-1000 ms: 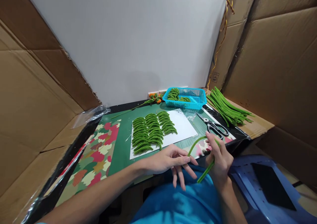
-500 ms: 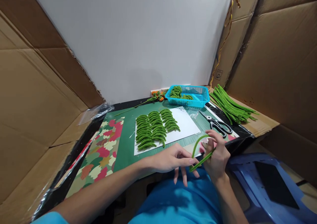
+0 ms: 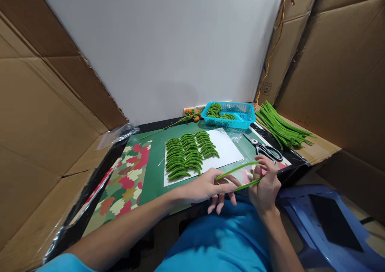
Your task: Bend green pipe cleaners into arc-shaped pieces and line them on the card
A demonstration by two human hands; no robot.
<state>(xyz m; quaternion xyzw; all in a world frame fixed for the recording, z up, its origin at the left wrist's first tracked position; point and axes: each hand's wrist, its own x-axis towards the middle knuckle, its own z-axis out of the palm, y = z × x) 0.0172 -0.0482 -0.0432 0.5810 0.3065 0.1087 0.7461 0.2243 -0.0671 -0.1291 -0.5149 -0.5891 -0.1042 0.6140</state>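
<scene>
Green and fuzzy, the stem [image 3: 237,168] runs between my two hands, right of centre in the lower half of the frame. Two strands show; I can't tell if they are one stem doubled or two. The fingers of my right hand [image 3: 264,181] are closed on the right-hand ends, forefinger at the upper strand, thumb by the lower. In my left hand [image 3: 215,185] the upper strand enters the crook by the forefinger and the lower one meets the thumb tip; the other fingers are spread, and whether that thumb really pinches, I can't tell.

I'd expect it to weigh next to nothing: soft pile outside, probably a thin wire inside, so it should bend easily and keep its curve. The fuzz ought to give good grip, little slip. It doesn't look fragile, though a hard squeeze might flatten the nap and a cut end might prick. I'd hold it lightly with thumb and forefinger pads, just in from the ends.

Past my hands, in the middle of the frame, curved green pieces [image 3: 191,153] lie in three columns on a white sheet [image 3: 227,147] on the tabletop [image 3: 155,159]. Scissors [image 3: 255,143] rest right of that, with a bundle of long stems [image 3: 279,127] farther right and a blue basket [image 3: 230,123] above.
</scene>
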